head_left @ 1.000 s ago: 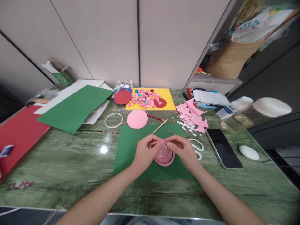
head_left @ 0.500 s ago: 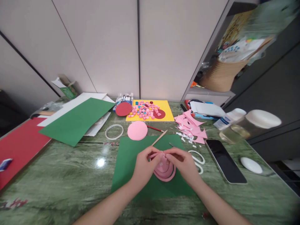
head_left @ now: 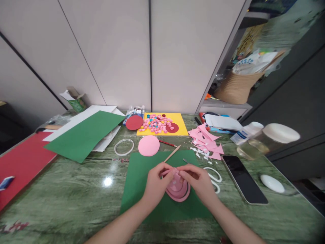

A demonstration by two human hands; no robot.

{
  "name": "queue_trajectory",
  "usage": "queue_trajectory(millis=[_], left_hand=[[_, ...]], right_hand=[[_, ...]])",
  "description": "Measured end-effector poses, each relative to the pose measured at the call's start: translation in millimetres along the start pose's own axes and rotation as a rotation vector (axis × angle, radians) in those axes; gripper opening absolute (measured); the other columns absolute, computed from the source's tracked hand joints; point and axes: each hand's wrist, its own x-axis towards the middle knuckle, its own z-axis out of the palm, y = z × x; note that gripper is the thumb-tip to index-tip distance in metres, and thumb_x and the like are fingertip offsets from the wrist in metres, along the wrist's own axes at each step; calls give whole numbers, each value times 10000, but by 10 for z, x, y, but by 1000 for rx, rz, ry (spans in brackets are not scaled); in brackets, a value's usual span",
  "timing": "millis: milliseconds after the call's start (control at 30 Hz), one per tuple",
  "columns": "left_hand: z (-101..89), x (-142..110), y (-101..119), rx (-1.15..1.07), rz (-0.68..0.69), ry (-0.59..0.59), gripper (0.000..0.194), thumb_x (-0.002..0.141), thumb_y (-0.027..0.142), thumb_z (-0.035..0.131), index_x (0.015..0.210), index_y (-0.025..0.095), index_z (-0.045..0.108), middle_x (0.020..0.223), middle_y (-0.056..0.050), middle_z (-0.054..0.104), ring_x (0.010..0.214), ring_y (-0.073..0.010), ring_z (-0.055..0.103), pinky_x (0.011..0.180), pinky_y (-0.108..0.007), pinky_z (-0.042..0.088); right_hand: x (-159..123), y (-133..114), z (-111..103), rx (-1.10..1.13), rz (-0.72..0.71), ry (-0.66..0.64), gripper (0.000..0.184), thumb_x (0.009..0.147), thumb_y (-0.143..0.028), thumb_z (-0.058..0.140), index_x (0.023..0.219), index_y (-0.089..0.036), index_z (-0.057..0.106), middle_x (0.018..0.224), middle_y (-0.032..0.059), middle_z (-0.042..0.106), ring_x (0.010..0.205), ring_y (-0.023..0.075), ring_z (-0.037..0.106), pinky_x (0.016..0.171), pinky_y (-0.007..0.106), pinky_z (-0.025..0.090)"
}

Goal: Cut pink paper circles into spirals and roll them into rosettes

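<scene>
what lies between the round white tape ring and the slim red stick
In the head view, a flat, round pink paper disc lies between the white tape ring and the red stick.

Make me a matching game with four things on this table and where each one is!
Things
1. Round pink piece
2. White ring
3. Phone
4. Small beads, mostly pink

Places
A. On the yellow sheet
B. To the right of the right hand, lying flat
C. Held by the fingers of the left hand and the right hand
D. Just left of the flat pink circle

Right pairs
1-C, 2-D, 3-B, 4-A
</scene>
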Motion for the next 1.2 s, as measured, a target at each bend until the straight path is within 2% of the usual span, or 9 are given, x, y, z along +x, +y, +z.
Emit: queue_trajectory(millis=[500,1200], left_hand=[[6,-3,-14,-3,4,0,164,756,287,606,699,132,606,648,-10,583,653,-132,531,639,-235,410],[15,-1,-13,-22,-4,-1,141,736,270,612,699,133,612,662,-17,604,659,-137,543,641,-235,419]], right_hand=[[7,49,17,19,65,23,136,735,-307,652,778,-188,704,650,14,689,561,150,622,569,271,503],[14,34,33,81,100,-28,126,753,-303,647,774,-180,663,555,-21,639,512,136,608,561,252,476]])
